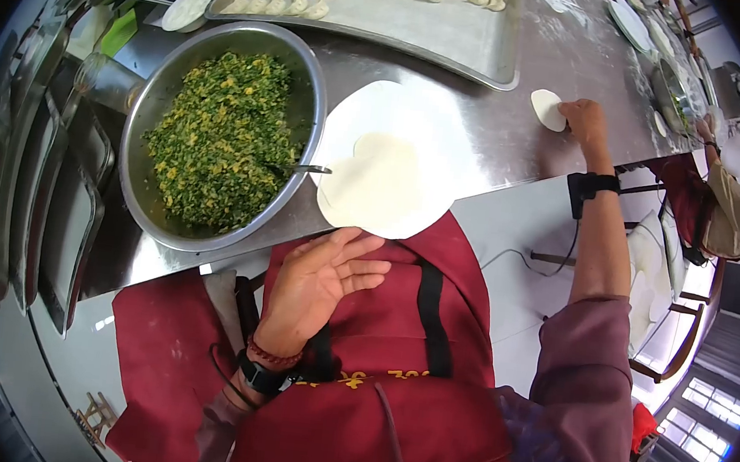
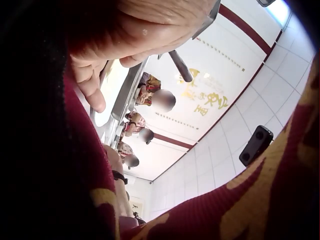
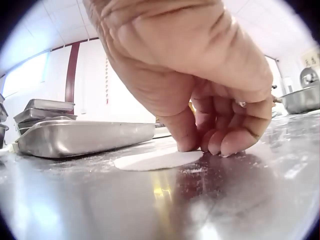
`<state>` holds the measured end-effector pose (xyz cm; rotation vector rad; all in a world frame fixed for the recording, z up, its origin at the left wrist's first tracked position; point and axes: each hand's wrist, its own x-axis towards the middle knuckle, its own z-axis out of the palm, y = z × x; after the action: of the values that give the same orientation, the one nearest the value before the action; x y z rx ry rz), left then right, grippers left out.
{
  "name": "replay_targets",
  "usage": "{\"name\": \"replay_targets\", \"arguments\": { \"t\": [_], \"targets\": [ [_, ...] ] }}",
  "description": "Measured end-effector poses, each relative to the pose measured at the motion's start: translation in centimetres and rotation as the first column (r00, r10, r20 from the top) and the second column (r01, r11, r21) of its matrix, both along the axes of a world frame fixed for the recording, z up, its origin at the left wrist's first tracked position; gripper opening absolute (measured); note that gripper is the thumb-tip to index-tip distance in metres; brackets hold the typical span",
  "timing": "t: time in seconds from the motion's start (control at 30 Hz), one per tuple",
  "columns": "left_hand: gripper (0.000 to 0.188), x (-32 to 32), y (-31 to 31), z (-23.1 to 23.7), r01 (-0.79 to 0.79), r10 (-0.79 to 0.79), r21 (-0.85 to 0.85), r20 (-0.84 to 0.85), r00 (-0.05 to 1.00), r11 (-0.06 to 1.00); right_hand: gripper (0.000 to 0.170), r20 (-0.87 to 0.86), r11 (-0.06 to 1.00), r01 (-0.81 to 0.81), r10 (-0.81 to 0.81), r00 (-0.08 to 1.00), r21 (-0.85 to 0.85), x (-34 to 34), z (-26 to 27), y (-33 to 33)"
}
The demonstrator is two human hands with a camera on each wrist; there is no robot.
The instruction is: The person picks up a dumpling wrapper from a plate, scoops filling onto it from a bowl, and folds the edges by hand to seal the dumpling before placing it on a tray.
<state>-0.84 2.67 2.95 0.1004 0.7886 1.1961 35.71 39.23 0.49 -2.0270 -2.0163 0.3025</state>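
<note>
While the bowl (image 1: 312, 83) of filling (image 1: 223, 141) sits at left on the desk (image 1: 551, 57), your left hand (image 1: 320, 272), fingers loosely straight, holds nothing beside the plate (image 1: 445, 140); farther right, a wrapper (image 1: 545, 110) lies flat on the desk, your right hand (image 1: 587, 123) pinching its edge.

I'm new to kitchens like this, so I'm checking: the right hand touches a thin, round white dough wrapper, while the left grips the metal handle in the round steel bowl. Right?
Not quite: the left hand isn't gripping the metal handle. The head view shows it open in front of the dark red cloth apron. The rest stands.
</note>
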Motion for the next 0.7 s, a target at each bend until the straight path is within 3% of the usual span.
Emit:
{"name": "replay_targets", "arguments": {
  "t": [0.13, 0.23, 0.43, 0.53, 0.7],
  "targets": [
    [0.041, 0.5, 0.5, 0.3, -0.028, 0.028, 0.001, -0.024, 0.999, 1.0, 0.039, -0.226, 0.993, 0.116, -0.107, 0.968, 0.028, -1.0, 0.6, -0.8],
    [0.039, 0.9, 1.0, 0.6, -0.017, 0.017, -0.005, -0.028, 0.999, 1.0, 0.04, -0.461, 0.984, 0.18, -0.167, 0.872, -0.016, -1.8, 0.4, -2.0],
    [0.039, 3.0, 3.7, 0.3, 0.013, -0.014, 0.061, 0.012, 1.0, 0.998, 0.041, -0.475, 0.995, 0.092, -0.061, 0.878, 0.042, -2.3, 0.9, -3.3],
    [0.042, 4.2, 5.2, 0.6, 0.018, -0.02, 0.078, 0.021, 1.0, 0.997, 0.036, -0.364, 0.977, 0.012, 0.069, 0.929, 0.214, -2.9, 2.0, -5.1],
    [0.055, 4.6, 5.4, -0.6, 0.179, -0.191, 0.09, 0.164, 0.968, 0.98, 0.025, -0.586, 0.982, -0.055, 0.153, 0.796, 0.181, -8.5, 7.2, -13.7]
  ]
}}
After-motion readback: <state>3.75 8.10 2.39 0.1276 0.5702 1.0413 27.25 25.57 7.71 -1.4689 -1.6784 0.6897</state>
